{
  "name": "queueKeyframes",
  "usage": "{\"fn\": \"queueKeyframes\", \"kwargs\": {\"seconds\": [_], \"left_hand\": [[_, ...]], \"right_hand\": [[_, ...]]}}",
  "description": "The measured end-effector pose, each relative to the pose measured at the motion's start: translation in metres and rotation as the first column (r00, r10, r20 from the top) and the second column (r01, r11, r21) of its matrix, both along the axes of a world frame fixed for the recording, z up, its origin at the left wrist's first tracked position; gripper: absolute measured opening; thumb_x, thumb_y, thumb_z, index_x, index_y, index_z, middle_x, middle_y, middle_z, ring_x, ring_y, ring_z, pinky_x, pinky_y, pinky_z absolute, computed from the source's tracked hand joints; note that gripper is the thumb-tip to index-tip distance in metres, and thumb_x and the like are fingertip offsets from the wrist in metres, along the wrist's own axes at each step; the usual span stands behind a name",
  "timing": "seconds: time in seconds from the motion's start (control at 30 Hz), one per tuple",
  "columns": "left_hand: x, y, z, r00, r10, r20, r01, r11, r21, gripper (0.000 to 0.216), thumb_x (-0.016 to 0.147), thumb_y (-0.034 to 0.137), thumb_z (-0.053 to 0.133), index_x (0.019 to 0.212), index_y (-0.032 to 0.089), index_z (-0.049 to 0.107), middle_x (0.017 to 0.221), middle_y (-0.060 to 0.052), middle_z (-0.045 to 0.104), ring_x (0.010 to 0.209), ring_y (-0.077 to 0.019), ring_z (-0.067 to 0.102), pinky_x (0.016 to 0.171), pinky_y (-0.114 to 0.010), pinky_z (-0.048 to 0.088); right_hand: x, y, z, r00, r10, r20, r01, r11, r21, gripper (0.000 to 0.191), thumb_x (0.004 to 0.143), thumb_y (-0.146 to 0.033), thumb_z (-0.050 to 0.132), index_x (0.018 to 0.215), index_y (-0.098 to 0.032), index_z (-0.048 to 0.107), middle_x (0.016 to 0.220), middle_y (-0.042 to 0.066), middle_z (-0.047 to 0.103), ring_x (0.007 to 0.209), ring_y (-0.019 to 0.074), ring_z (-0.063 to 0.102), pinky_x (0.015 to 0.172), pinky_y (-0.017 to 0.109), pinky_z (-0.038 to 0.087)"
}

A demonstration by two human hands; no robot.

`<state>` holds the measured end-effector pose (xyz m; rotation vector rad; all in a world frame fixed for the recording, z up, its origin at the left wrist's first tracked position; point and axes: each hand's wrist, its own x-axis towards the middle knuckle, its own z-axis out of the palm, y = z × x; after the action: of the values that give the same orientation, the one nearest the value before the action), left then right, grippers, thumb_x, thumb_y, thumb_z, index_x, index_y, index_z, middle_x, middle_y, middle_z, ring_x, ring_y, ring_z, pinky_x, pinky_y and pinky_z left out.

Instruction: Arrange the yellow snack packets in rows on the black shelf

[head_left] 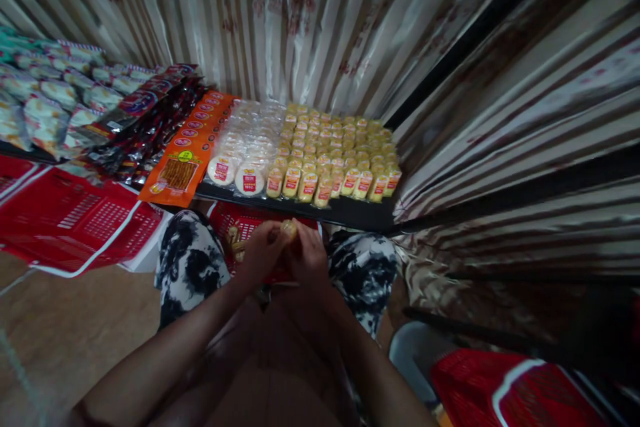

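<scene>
My left hand (261, 247) and my right hand (309, 252) meet above my lap, fingers closed around one small yellow wrapped snack (289, 227). Its top shows between my fingertips; the rest is covered by them. Below my hands sits a red basket (265, 213) between my knees, with several wrapped snacks (236, 240) in its left part. Just beyond, on a black shelf (350, 212), stand rows of similar yellow wrapped snacks (335, 153) with red labels. One snack (323, 189) in front juts out toward the shelf edge.
Left of the yellow rows lie clear packs of round white crackers (249, 178), an orange snack packet (179, 167), dark shiny packets (145, 120) and white bags (50, 93). Red baskets stand at left (65, 220) and lower right (520, 387). A pleated curtain (300, 27) hangs behind.
</scene>
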<state>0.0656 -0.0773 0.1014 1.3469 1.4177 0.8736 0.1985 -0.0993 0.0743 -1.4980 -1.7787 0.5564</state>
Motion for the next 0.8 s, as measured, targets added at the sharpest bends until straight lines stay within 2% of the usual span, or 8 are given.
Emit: {"fn": "queueKeyframes", "kwargs": {"seconds": [0.13, 0.27, 0.33, 0.43, 0.53, 0.67, 0.73, 0.8], "left_hand": [[0.009, 0.005, 0.012, 0.996, -0.053, 0.073, 0.052, 0.998, 0.017, 0.024, 0.079, 0.033, 0.047, 0.086, 0.016, 0.063, 0.086, -0.004, 0.065, 0.082, -0.0150, 0.058, 0.074, -0.025, 0.045], [0.030, 0.008, 0.011, 0.950, -0.099, 0.295, 0.131, 0.987, -0.089, 0.039, 0.073, 0.032, 0.056, 0.108, 0.014, 0.055, 0.099, -0.007, 0.063, 0.082, -0.0143, 0.058, 0.063, -0.021, 0.047], [0.044, 0.011, 0.008, 0.900, -0.129, 0.416, 0.207, 0.968, -0.146, 0.049, 0.071, 0.030, 0.059, 0.116, 0.013, 0.048, 0.097, -0.007, 0.063, 0.072, -0.0121, 0.058, 0.052, -0.018, 0.044], [0.066, 0.017, 0.005, 0.912, -0.022, 0.410, 0.089, 0.985, -0.146, 0.042, 0.072, 0.028, 0.059, 0.110, 0.013, 0.051, 0.087, -0.005, 0.063, 0.063, -0.0096, 0.056, 0.046, -0.016, 0.042], [0.080, 0.024, 0.002, 0.958, 0.042, 0.284, -0.037, 0.999, -0.023, 0.031, 0.072, 0.023, 0.059, 0.101, 0.015, 0.056, 0.086, -0.002, 0.063, 0.068, -0.0105, 0.057, 0.056, -0.019, 0.046], [0.091, 0.026, 0.001, 0.988, -0.032, 0.154, 0.010, 0.990, 0.139, 0.028, 0.073, 0.019, 0.058, 0.101, 0.019, 0.059, 0.099, -0.003, 0.062, 0.090, -0.0150, 0.057, 0.079, -0.025, 0.048], [0.094, 0.024, 0.002, 0.984, -0.053, 0.167, 0.033, 0.992, 0.118, 0.031, 0.072, 0.016, 0.057, 0.104, 0.019, 0.059, 0.103, -0.005, 0.060, 0.094, -0.0155, 0.056, 0.082, -0.027, 0.047], [0.095, 0.023, 0.004, 0.958, -0.020, 0.287, 0.026, 0.999, -0.018, 0.035, 0.074, 0.017, 0.056, 0.109, 0.018, 0.055, 0.103, -0.006, 0.060, 0.089, -0.0142, 0.058, 0.078, -0.026, 0.049]], "right_hand": [[0.017, 0.002, 0.014, 0.914, -0.107, -0.390, 0.026, 0.978, -0.209, 0.046, 0.079, -0.037, 0.055, 0.121, -0.019, 0.050, 0.104, 0.008, 0.063, 0.094, 0.0213, 0.057, 0.088, 0.039, 0.044], [0.035, 0.008, 0.025, 0.623, -0.143, -0.769, -0.189, 0.926, -0.325, 0.047, 0.078, -0.036, 0.055, 0.122, -0.022, 0.048, 0.101, 0.004, 0.065, 0.089, 0.0175, 0.061, 0.081, 0.032, 0.049], [0.039, 0.011, 0.026, 0.550, -0.185, -0.814, -0.170, 0.930, -0.326, 0.051, 0.075, -0.036, 0.058, 0.123, -0.021, 0.048, 0.103, 0.004, 0.065, 0.091, 0.0178, 0.061, 0.081, 0.031, 0.049], [0.041, 0.015, 0.023, 0.490, -0.247, -0.836, -0.040, 0.952, -0.305, 0.056, 0.073, -0.037, 0.060, 0.125, -0.024, 0.044, 0.113, 0.004, 0.061, 0.093, 0.0166, 0.061, 0.080, 0.029, 0.050], [0.043, 0.017, 0.018, 0.487, -0.300, -0.820, 0.037, 0.945, -0.324, 0.057, 0.070, -0.038, 0.063, 0.122, -0.025, 0.044, 0.115, 0.004, 0.060, 0.091, 0.0151, 0.061, 0.077, 0.028, 0.050], [0.053, 0.020, 0.016, 0.474, -0.397, -0.786, 0.145, 0.916, -0.375, 0.038, 0.070, -0.040, 0.064, 0.101, -0.021, 0.054, 0.086, 0.000, 0.066, 0.072, 0.0113, 0.061, 0.065, 0.022, 0.049], [0.060, 0.022, 0.017, 0.452, -0.408, -0.793, 0.154, 0.912, -0.381, 0.030, 0.070, -0.040, 0.064, 0.090, -0.020, 0.056, 0.076, -0.003, 0.064, 0.063, 0.0092, 0.059, 0.059, 0.020, 0.047], [0.067, 0.025, 0.021, 0.420, -0.389, -0.820, 0.117, 0.919, -0.377, 0.028, 0.068, -0.038, 0.066, 0.089, -0.021, 0.057, 0.076, -0.004, 0.063, 0.063, 0.0083, 0.058, 0.058, 0.018, 0.046]]}}
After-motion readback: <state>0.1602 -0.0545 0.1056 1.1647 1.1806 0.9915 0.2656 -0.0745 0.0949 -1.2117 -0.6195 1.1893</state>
